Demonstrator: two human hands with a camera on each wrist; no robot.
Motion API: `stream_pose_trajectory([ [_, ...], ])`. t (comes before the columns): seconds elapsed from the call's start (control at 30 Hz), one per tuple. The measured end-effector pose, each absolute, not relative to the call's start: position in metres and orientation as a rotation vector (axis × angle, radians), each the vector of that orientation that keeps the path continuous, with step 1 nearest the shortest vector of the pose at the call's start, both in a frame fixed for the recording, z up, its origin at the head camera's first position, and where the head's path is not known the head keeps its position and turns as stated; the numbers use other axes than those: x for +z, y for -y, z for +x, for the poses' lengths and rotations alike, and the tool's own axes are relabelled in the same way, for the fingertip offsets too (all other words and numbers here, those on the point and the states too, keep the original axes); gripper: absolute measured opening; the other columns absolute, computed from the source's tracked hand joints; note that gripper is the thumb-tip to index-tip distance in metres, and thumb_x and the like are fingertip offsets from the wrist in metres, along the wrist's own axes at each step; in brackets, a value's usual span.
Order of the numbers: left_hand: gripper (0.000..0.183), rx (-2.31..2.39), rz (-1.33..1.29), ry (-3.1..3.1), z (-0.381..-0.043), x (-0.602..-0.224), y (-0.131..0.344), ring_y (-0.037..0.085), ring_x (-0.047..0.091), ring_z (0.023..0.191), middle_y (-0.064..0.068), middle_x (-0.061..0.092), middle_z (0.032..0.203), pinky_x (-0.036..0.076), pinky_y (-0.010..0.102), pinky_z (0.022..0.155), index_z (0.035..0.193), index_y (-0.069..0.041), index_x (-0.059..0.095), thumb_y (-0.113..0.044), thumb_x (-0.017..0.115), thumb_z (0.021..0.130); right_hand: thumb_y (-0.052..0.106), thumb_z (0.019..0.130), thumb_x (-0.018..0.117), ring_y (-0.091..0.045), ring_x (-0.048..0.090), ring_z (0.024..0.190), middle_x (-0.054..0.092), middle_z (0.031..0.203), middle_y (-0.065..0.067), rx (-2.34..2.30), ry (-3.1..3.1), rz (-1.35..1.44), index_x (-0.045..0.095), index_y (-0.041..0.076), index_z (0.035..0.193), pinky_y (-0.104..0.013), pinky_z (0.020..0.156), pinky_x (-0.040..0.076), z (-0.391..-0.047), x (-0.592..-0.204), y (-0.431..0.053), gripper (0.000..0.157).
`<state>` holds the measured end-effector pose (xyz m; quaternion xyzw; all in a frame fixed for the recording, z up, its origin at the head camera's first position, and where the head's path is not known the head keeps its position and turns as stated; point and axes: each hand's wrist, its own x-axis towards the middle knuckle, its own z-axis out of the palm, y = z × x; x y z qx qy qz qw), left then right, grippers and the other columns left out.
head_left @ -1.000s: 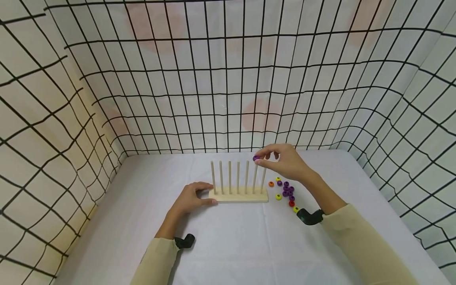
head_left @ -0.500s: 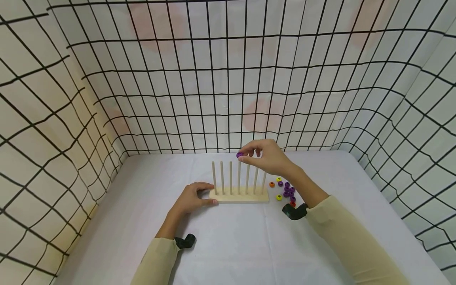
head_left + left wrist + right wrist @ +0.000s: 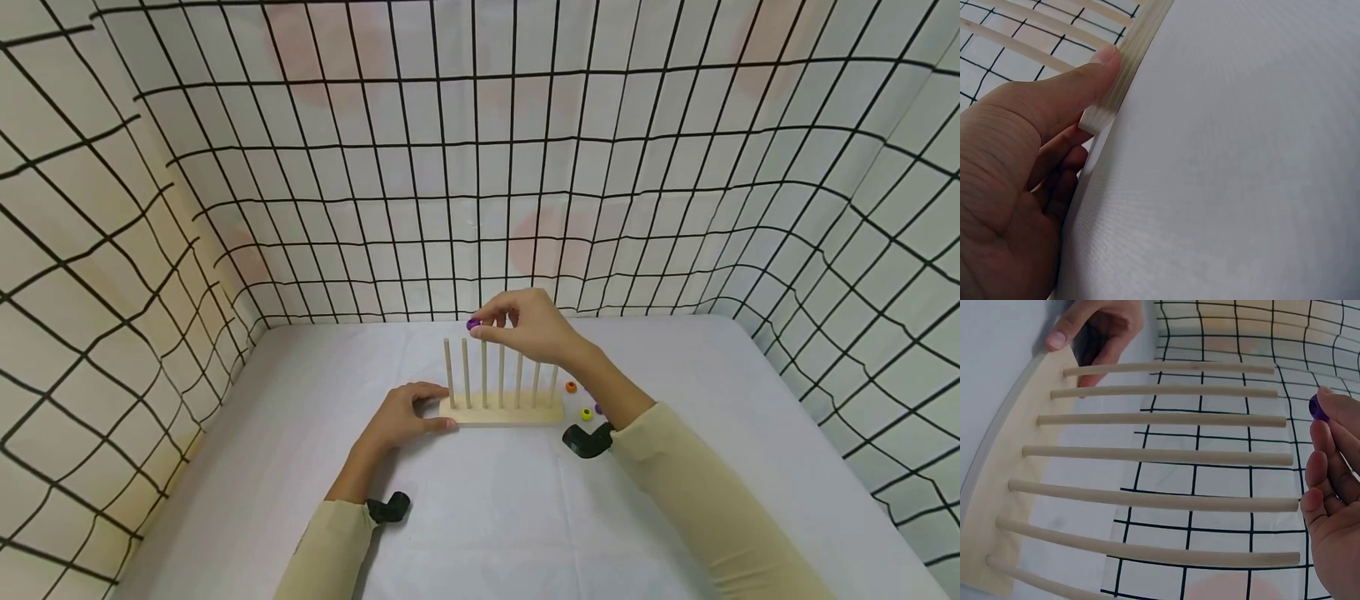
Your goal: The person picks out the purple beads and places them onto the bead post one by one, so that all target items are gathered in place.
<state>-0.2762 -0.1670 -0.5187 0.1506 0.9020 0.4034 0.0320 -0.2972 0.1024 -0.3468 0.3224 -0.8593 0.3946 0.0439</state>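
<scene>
A pale wooden base (image 3: 510,417) with several upright bare pegs (image 3: 484,375) stands on the white-covered table. My left hand (image 3: 401,417) grips the base's left end, thumb at the front edge and fingers behind; the left wrist view shows the thumb (image 3: 1100,65) pressed on the wood. My right hand (image 3: 528,325) pinches a purple bead (image 3: 473,324) between thumb and index finger, above the pegs toward the left side. In the right wrist view the bead (image 3: 1317,408) is just beyond the peg tips, apart from them.
Right of the base lie loose beads, among them an orange bead (image 3: 571,387) and a yellow bead (image 3: 587,414); my right forearm hides most others. A black grid net (image 3: 480,200) rises behind and at both sides. Each wrist carries a dark camera mount (image 3: 588,440).
My right hand has moved left above the pegs with the purple bead, from the right-hand pegs toward the left ones. My left hand has stayed on the base.
</scene>
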Motion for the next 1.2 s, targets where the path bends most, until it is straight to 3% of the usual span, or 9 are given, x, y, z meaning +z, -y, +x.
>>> stream_pose_trajectory([
  [0.4,0.059,1.234,0.481,-2.783,-0.278,-0.52,0.168,0.028,0.058,0.136,0.003,0.069,0.136,0.042,0.051,0.118,0.126,-0.02,0.075,-0.043,0.093,0.074,0.033,0.09,0.082,-0.014,0.059,0.081,0.076,0.093,0.012,1.217,2.646,1.023,0.083,0.023,0.101,-0.029,0.072,0.046,-0.302,-0.354,-0.079,0.016],
  [0.77,0.059,1.263,0.475,-2.766,-0.277,-0.519,0.168,0.028,0.057,0.136,0.003,0.069,0.136,0.042,0.052,0.117,0.126,-0.02,0.074,-0.042,0.093,0.074,0.033,0.09,0.082,-0.015,0.055,0.08,0.074,0.09,0.01,1.236,2.691,1.014,0.083,0.024,0.104,-0.026,0.06,0.041,-0.301,-0.354,-0.067,0.017],
  [1.2,0.06,1.27,0.481,-2.76,-0.277,-0.521,0.169,0.025,0.058,0.135,0.001,0.07,0.134,0.042,0.049,0.118,0.126,-0.021,0.074,-0.043,0.094,0.073,0.033,0.09,0.081,-0.015,0.054,0.083,0.07,0.085,0.01,1.158,2.717,1.045,0.082,0.026,0.102,-0.03,0.073,0.045,-0.301,-0.357,-0.063,0.013],
])
